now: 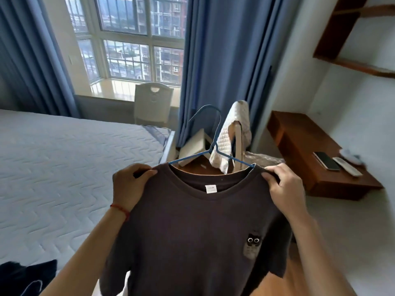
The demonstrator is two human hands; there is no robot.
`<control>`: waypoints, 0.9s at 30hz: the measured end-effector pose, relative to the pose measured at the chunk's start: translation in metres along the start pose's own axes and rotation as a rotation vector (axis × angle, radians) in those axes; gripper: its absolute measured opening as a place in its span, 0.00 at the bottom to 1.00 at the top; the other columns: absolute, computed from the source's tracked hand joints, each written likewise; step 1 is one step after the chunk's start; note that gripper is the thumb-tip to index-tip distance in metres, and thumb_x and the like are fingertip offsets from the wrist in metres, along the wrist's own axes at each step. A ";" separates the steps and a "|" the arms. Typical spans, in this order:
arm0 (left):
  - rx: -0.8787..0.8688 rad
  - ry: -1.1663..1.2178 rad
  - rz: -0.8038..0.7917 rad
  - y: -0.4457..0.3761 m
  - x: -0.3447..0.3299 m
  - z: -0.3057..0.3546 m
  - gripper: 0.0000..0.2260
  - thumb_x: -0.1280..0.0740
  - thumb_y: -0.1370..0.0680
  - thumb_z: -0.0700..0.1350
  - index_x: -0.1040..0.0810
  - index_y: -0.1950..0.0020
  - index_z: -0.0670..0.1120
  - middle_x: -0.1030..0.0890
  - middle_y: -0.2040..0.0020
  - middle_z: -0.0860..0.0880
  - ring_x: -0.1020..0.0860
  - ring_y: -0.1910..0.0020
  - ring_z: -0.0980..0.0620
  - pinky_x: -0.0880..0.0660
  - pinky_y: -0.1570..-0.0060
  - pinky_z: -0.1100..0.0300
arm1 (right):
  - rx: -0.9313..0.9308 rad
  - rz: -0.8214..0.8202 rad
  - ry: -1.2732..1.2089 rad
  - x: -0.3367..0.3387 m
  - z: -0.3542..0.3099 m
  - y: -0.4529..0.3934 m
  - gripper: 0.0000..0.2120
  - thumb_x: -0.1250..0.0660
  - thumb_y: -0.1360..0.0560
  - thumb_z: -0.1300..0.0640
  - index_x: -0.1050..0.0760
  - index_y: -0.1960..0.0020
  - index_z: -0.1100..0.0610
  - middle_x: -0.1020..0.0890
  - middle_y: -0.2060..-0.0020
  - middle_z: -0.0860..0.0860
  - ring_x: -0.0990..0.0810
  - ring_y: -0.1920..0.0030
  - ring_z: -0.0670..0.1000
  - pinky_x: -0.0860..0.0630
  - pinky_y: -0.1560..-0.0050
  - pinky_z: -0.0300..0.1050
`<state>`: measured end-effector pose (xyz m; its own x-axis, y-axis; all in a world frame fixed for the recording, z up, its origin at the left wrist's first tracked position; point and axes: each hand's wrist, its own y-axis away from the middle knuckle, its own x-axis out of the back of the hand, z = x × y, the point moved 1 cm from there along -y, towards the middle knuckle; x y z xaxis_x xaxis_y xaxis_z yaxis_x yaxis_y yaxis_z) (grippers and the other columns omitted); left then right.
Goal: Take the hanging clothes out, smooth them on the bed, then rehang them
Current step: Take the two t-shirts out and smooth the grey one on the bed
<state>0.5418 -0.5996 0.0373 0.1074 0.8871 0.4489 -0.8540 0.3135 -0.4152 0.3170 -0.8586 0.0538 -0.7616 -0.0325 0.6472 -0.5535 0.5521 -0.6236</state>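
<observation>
hands (pixel 128 184) (pixel 284 186) hold dark t-shirt (pixel 192 231); white neck label (pixel 210 189) unreadable

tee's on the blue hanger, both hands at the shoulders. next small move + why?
Probably free one hand and take the hanger by its hook. Both the left hand and the right hand grip the dark T-shirt at the shoulders with the hanger already through the neck, so the shirt looks seated. The hook stands free above the collar, held by nothing, and has to be steered for rehanging.
</observation>
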 end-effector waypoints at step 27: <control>0.283 -0.122 0.420 -0.408 -0.216 -0.116 0.02 0.27 0.32 0.40 0.18 0.61 0.43 0.21 0.70 0.70 0.24 0.65 0.73 0.32 0.61 0.82 | 0.236 -0.314 -0.341 -0.405 0.105 -0.505 0.04 0.31 0.28 0.62 0.19 0.53 0.61 0.19 0.59 0.54 0.22 0.57 0.53 0.34 0.55 0.33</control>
<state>0.9261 -0.8795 0.0183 -0.3201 0.8655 0.3852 -0.9166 -0.1803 -0.3568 0.8696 -1.2120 0.0609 -0.5910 -0.4576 0.6643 -0.8042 0.2703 -0.5293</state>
